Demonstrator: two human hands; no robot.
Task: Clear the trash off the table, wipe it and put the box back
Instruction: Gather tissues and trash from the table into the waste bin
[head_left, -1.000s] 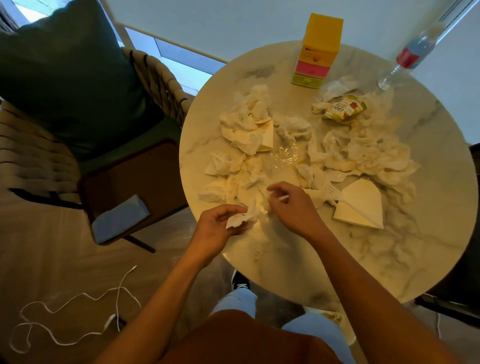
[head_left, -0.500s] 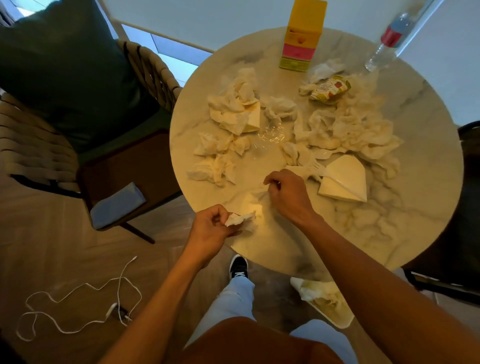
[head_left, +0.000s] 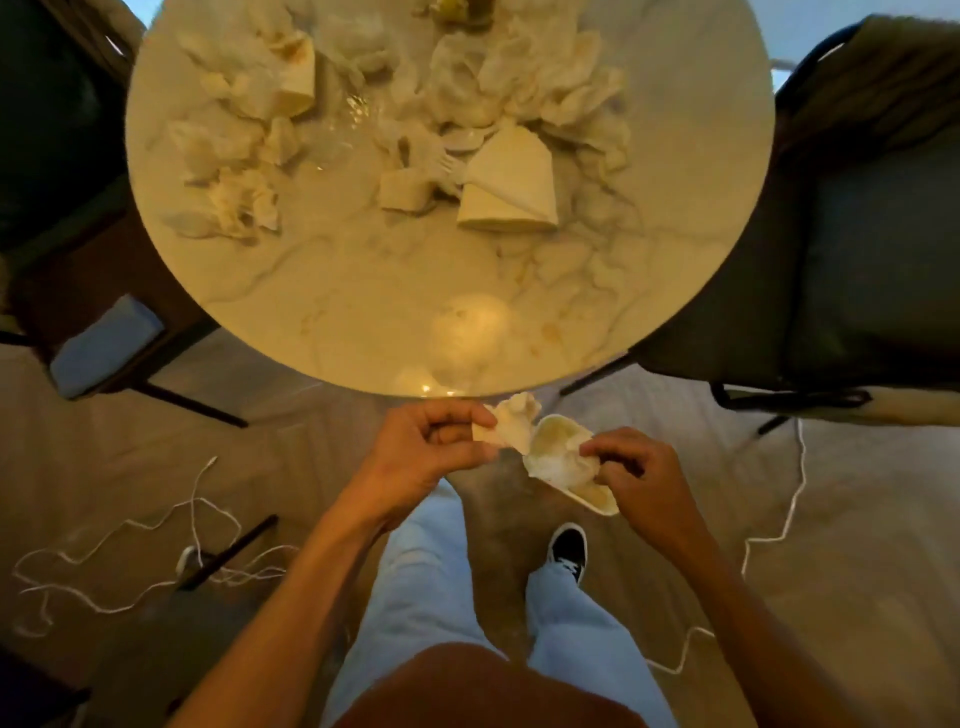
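- The round marble desk (head_left: 363, 291) fills the upper part of the view and serves as the landmark; both hands hang just off its near edge, above the floor.
- The left hand (head_left: 421, 457) has its grip closed in a pinch of thumb and fingers on a crumpled tissue (head_left: 511, 423), held just below the desk's near rim.
- The right hand (head_left: 639, 478) has its grip curled onto crumpled paper sitting in a pale bag or container (head_left: 566, 467) that lies on the floor below the desk's near edge; whether the fingers also hold the container's rim cannot be told.
- The held tissue touches the container's upper-left rim.
- On the far half of the desk lies a spread of crumpled tissues (head_left: 234, 150), more of them to the far right (head_left: 545, 78).
- Among them, near the desk's middle, a folded napkin (head_left: 511, 192) lies flat with a white plastic fork (head_left: 441, 161) touching its left side, and a small folded piece (head_left: 405, 189) just left of that.
- The task's box does not show in the frame.
- Left of the desk a chair carries a blue-grey cloth (head_left: 104, 343); right of the desk stands a dark chair (head_left: 857, 249).
- White cables (head_left: 130, 525) trail over the floor on the near side of the desk.
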